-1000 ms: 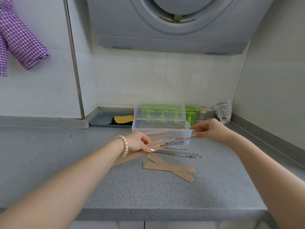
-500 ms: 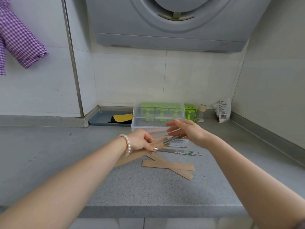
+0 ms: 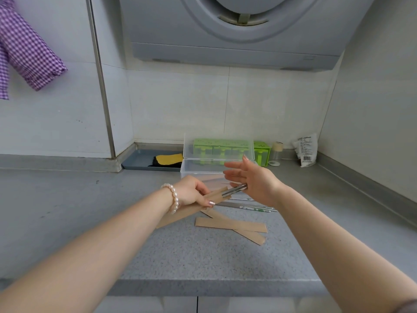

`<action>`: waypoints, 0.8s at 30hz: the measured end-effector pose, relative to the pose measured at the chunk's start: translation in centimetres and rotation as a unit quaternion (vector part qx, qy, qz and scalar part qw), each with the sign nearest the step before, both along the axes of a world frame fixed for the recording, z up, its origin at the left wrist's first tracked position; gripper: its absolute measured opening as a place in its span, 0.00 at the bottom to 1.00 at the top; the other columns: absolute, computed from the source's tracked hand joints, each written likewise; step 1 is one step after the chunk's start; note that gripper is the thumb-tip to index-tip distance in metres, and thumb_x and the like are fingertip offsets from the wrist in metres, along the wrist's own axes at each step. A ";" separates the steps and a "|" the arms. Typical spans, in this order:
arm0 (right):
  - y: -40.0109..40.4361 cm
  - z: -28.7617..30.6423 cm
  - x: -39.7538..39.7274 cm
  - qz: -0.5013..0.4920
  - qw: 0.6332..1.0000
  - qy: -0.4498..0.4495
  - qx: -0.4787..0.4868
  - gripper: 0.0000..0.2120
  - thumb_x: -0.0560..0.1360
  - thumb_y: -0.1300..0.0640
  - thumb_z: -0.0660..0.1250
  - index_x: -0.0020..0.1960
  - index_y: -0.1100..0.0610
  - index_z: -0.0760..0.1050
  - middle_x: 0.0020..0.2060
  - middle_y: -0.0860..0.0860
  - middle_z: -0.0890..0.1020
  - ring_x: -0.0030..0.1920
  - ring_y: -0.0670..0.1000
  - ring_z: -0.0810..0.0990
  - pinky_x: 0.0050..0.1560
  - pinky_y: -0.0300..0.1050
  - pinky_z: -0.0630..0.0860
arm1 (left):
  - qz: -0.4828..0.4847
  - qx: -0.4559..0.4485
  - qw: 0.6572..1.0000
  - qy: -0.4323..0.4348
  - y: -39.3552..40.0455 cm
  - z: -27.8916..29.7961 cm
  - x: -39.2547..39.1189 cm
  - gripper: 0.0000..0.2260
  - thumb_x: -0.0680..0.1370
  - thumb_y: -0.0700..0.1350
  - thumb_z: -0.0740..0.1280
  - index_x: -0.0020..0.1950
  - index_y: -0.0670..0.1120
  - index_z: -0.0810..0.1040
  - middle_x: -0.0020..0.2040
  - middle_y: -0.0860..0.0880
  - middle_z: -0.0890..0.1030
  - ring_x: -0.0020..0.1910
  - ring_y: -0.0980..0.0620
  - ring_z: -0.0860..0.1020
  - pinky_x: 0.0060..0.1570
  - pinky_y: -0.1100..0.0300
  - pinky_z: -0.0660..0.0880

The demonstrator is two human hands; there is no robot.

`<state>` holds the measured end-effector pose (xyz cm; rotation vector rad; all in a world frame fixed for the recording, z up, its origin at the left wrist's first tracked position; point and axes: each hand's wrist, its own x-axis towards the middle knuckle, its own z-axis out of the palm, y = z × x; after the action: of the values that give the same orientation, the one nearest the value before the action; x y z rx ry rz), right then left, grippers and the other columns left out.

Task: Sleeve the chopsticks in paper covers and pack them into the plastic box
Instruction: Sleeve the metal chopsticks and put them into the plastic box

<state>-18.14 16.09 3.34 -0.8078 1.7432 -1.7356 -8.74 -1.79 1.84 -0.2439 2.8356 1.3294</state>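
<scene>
Gripping a brown paper cover (image 3: 198, 204) at its mouth, the left hand (image 3: 191, 193) holds it slanted above the grey counter (image 3: 203, 256) — steel chopsticks (image 3: 234, 190) jut from it, their ends against the right hand (image 3: 252, 179), whose fingers are spread straight. Behind stands the open plastic box (image 3: 203, 171); loose chopsticks (image 3: 248, 206) and two spare covers (image 3: 230, 227) lie below.

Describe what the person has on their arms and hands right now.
Both forearms are bare, with no sleeves showing along them. The left hand has a bracelet of white pearl-like beads around its wrist and a glittery pinkish polished thumbnail. The right hand wears no bracelet, ring or watch that shows. A dark edge at the bottom right corner may be a sleeve; I cannot tell.
</scene>
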 end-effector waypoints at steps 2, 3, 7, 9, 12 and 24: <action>0.1 -0.1 0.1 -0.003 1.000 -0.010 -0.009 0.22 0.81 0.44 0.46 0.57 0.52 0.75 0.60 0.55 0.76 0.65 0.55 0.72 0.69 0.54 0.63 | 0.002 0.000 1.000 -0.003 0.0 -0.1 0.0 0.06 0.67 0.41 0.76 0.40 0.49 0.83 0.42 0.51 0.82 0.43 0.54 0.78 0.51 0.60 0.76; 0.1 -0.1 0.1 -0.005 1.000 -0.014 -0.014 0.22 0.81 0.44 0.46 0.57 0.53 0.75 0.60 0.56 0.77 0.65 0.55 0.73 0.69 0.54 0.63 | 0.004 -0.002 1.000 -0.003 0.0 -0.1 0.0 0.06 0.66 0.41 0.76 0.40 0.49 0.83 0.43 0.51 0.82 0.44 0.53 0.78 0.51 0.59 0.76; 0.1 -0.3 0.3 -0.013 0.999 -0.019 -0.023 0.22 0.81 0.46 0.47 0.56 0.55 0.76 0.59 0.56 0.77 0.64 0.56 0.73 0.68 0.53 0.65 | 0.007 -0.005 1.000 -0.006 -0.1 -0.2 -0.2 0.07 0.66 0.42 0.77 0.42 0.48 0.83 0.43 0.50 0.83 0.45 0.52 0.79 0.54 0.57 0.76; 0.1 -0.4 0.4 -0.017 0.999 -0.024 -0.025 0.22 0.81 0.46 0.47 0.56 0.56 0.76 0.58 0.57 0.77 0.63 0.57 0.74 0.67 0.53 0.66 | 0.007 -0.007 1.000 -0.009 -0.1 -0.2 -0.2 0.08 0.65 0.42 0.77 0.42 0.48 0.83 0.43 0.51 0.83 0.46 0.51 0.79 0.54 0.56 0.76; 0.2 -0.5 0.4 -0.020 0.998 -0.037 -0.037 0.21 0.81 0.47 0.48 0.56 0.57 0.76 0.58 0.58 0.77 0.62 0.58 0.74 0.68 0.54 0.66 | 0.002 -0.012 1.000 -0.016 0.0 -0.2 -0.2 0.07 0.66 0.42 0.77 0.41 0.49 0.83 0.42 0.51 0.82 0.46 0.52 0.78 0.55 0.55 0.76; 2.7 -0.8 -1.4 -0.162 0.979 0.076 0.101 0.07 0.75 0.58 0.66 0.49 0.60 0.78 0.42 0.54 0.79 0.40 0.50 0.77 0.46 0.44 0.76 | 0.005 -0.062 0.998 -0.022 0.1 -0.1 0.0 0.10 0.69 0.43 0.75 0.49 0.46 0.83 0.41 0.55 0.79 0.41 0.58 0.75 0.39 0.67 0.69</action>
<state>-19.53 18.77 2.50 -0.6054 2.2161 -1.6930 -8.74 -1.70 1.69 -0.2851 2.8880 1.1349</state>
